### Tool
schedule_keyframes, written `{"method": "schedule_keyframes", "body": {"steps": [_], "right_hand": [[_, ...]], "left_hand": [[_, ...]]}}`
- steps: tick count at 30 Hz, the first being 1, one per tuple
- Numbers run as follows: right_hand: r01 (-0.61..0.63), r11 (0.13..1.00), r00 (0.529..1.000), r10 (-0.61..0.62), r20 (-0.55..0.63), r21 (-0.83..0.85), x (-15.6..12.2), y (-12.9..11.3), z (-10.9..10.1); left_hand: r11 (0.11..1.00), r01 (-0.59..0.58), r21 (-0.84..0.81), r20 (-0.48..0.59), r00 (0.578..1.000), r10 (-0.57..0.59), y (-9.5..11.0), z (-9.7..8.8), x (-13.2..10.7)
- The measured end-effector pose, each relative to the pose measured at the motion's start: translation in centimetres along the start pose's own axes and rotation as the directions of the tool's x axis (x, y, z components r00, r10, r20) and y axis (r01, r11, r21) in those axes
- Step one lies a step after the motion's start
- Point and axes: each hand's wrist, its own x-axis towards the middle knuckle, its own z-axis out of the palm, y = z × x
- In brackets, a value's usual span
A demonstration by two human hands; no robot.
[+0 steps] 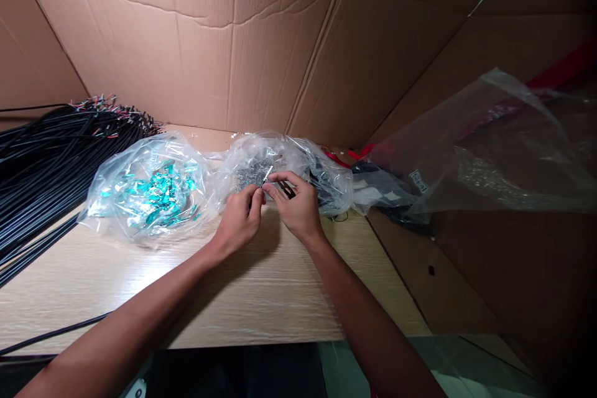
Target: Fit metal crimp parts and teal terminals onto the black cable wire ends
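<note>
Where the fingertips of both hands meet, a small metal piece (268, 175) stands up as a thin silvery sliver, held just above the surface. The left hand (240, 217) is curled shut, thumb and forefinger pressed together at the piece's lower end. The right hand (297, 205) pinches it from the other side, its fingers bent in close.

Directly beyond the hands, almost touching the knuckles, lies a clear bag of grey metal parts (254, 165) with its mouth towards them. Just left of the left hand sits a clear bag of teal parts (149, 194). Farther left, well apart, a thick bundle of black cables (41, 161) runs along the surface, coloured wire ends showing at its far tip. Right of the right hand, a large clear bag (494, 149) sags over dark items that I cannot make out.

Beneath and behind the wrists, the pale wood-grain surface (261, 298) is bare up to its near edge, and its right edge lies a little beyond the right forearm. Creased cardboard walls (209, 43) close in behind and on both sides.
</note>
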Motion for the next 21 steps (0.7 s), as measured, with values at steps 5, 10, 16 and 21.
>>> {"method": "schedule_keyframes", "body": {"steps": [5,10,16,21], "right_hand": [[0.069,0.996,0.993,-0.074,-0.089,-0.063,-0.24,0.23,0.24],[0.194,0.962,0.977,-0.206,-0.044,-0.192,-0.32,0.07,-0.22],[0.231,0.951,0.973,-0.23,0.029,-0.205,0.14,0.46,-0.15],[0.082,0.99,0.997,-0.082,0.01,-0.11,0.34,0.61,-0.48]], "left_hand": [[1.0,0.001,-0.005,0.014,1.0,0.0,0.2,-0.02,-0.03],[0.998,0.054,-0.034,0.032,0.998,-0.053,0.33,-0.02,0.08],[0.99,0.119,-0.079,0.041,0.992,-0.116,0.0,-0.04,0.38],[0.995,0.088,-0.055,0.031,0.996,-0.086,0.13,0.08,0.19]]}}
